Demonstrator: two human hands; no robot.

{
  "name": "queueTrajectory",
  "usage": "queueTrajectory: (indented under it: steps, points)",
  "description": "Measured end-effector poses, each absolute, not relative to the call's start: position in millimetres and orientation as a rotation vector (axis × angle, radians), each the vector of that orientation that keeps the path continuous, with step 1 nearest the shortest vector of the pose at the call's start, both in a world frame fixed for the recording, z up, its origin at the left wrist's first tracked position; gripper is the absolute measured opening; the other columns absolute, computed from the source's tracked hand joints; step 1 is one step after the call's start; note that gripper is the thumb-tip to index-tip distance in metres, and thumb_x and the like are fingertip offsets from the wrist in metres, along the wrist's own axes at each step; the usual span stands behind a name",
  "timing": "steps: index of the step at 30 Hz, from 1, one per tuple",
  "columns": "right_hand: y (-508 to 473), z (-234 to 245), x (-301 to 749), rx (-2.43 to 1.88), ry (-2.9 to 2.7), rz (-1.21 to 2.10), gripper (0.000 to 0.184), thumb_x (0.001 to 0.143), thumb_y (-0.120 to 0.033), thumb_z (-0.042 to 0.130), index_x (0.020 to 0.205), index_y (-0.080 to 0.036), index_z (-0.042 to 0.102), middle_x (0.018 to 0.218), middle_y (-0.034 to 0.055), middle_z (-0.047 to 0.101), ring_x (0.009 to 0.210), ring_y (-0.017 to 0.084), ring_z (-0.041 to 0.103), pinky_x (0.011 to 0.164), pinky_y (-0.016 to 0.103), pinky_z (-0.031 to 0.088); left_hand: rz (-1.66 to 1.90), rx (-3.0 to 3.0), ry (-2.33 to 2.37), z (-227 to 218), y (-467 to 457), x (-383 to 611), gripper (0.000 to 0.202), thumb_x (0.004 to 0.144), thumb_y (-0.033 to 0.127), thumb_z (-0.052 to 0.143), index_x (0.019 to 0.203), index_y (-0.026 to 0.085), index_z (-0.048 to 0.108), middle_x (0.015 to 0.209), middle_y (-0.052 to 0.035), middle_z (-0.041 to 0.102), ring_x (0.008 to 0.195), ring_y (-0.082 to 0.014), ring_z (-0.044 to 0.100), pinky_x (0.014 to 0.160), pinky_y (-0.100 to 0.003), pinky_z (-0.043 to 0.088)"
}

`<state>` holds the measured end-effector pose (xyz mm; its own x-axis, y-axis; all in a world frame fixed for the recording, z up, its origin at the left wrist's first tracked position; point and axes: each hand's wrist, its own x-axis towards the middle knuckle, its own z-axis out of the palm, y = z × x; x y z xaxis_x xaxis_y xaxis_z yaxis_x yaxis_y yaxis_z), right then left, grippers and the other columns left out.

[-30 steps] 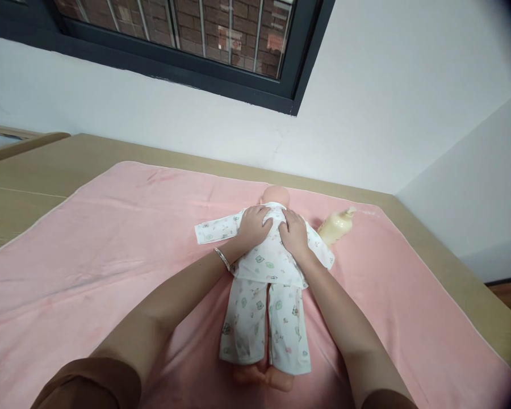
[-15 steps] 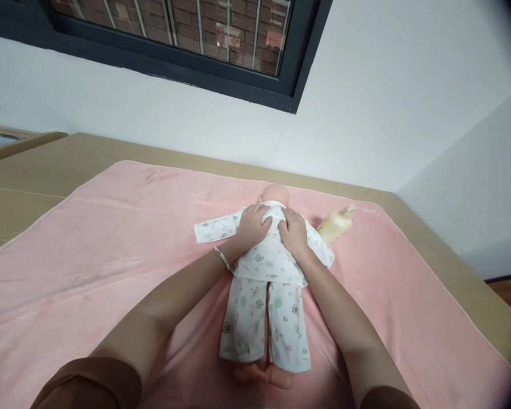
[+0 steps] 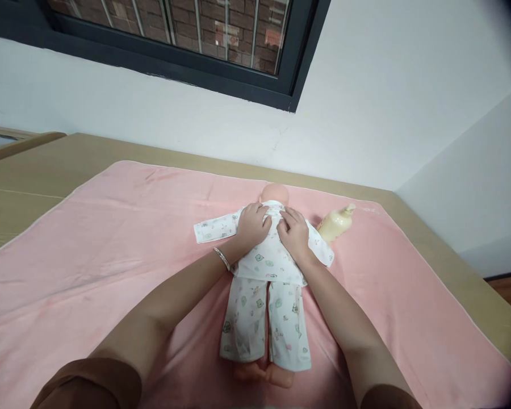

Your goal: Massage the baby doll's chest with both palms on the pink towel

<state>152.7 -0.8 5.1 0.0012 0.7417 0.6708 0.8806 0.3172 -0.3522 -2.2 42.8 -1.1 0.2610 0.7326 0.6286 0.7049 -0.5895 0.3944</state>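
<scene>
A baby doll (image 3: 266,255) lies stretched out on a pink blanket (image 3: 153,227), its bald head away from me and its bare feet towards me. It wears a white printed top and matching trousers; no facial features show. My left hand (image 3: 254,225) rests flat on the left side of the doll's upper body, fingers pointing to the head. On the other side my right hand (image 3: 293,232) lies on the top with its fingers slightly bent and apart. Both hands touch the cloth without gripping it. One doll sleeve extends left, the other slants down to the right.
A pale yellow bottle (image 3: 335,224) lies on the blanket beside the doll's right-hand sleeve. The blanket covers a wooden surface (image 3: 38,165) that meets a white wall (image 3: 221,128). Above is a dark-framed window (image 3: 292,85) with bars outside.
My right hand's fingers have lifted and shifted slightly on the doll's top. My left hand, the doll and the bottle stay in place.
</scene>
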Motion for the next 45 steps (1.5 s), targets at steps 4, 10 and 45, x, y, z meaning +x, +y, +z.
queueTrajectory:
  steps: [4,10,45]
  points:
    - [-4.0,8.0,149.8,-1.509,-1.721,-0.238,0.032,0.089,-0.022,0.048,0.109,-0.018,0.072,0.110,0.0110,0.069,0.109,0.027,0.058,0.099,0.041,0.049,1.237,2.536,1.419,2.0,38.4,-2.6,0.024,0.093,0.027,0.046,0.105,0.019,0.066,0.108,-0.0117,0.067,0.106,-0.0274,0.059,0.093,-0.043,0.045]
    - [-2.0,16.1,149.1,-1.653,-1.808,-0.173,0.041,0.089,-0.022,0.044,0.123,-0.014,0.066,0.115,0.0143,0.067,0.111,0.031,0.056,0.099,0.044,0.047,1.144,2.422,1.420,4.0,43.8,-0.8,0.026,0.089,0.025,0.050,0.111,0.019,0.063,0.113,-0.0096,0.066,0.111,-0.0269,0.058,0.099,-0.043,0.043]
    - [7.3,13.5,156.0,-1.537,-1.892,-0.128,0.043,0.083,-0.016,0.042,0.120,-0.014,0.065,0.122,0.0127,0.068,0.113,0.029,0.059,0.102,0.043,0.044,1.190,2.491,1.321,1.0,45.2,-3.1,0.022,0.089,0.020,0.046,0.106,0.021,0.060,0.112,-0.0095,0.066,0.110,-0.0262,0.057,0.099,-0.043,0.042]
